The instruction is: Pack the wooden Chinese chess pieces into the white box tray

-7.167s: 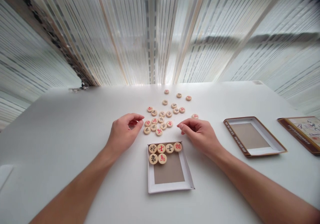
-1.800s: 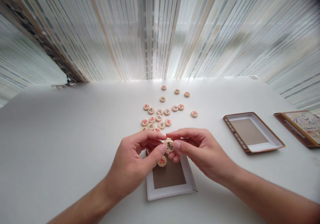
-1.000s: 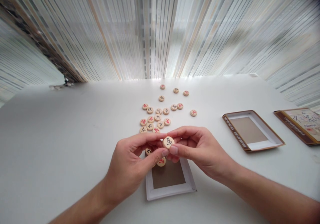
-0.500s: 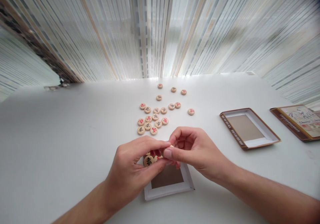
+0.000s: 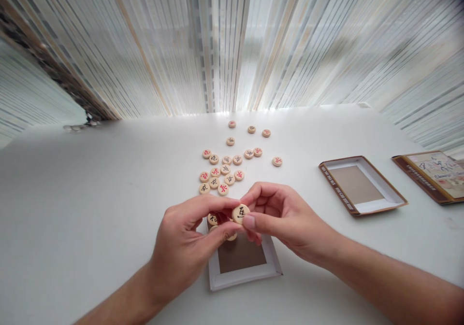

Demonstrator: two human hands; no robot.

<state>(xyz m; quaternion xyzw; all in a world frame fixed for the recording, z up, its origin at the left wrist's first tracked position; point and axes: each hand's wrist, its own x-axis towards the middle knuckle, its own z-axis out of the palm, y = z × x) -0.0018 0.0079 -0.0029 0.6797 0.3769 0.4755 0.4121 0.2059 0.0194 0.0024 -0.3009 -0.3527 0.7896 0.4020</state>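
A round wooden piece with a black character [image 5: 240,214] is pinched between the fingertips of my right hand [image 5: 281,214], and the fingertips of my left hand [image 5: 197,228] touch its left side. Both hands are over a shallow white-rimmed box [image 5: 246,280] with a brown bottom. A few pieces, one with a black character [image 5: 212,219], show in the box's upper left, partly hidden by my left hand. Beyond the hands, several loose pieces with red or black characters [image 5: 223,189] lie face up on the white table [image 5: 108,209].
To the right lies an open box part [image 5: 379,206] with brown edges, and beside it a printed box lid [image 5: 416,180] at the right edge. A striped string curtain [image 5: 232,45] hangs behind the table's far edge.
The held piece has turned so its black character faces up. My left hand has shifted slightly left, and the pieces under it in the box show differently.
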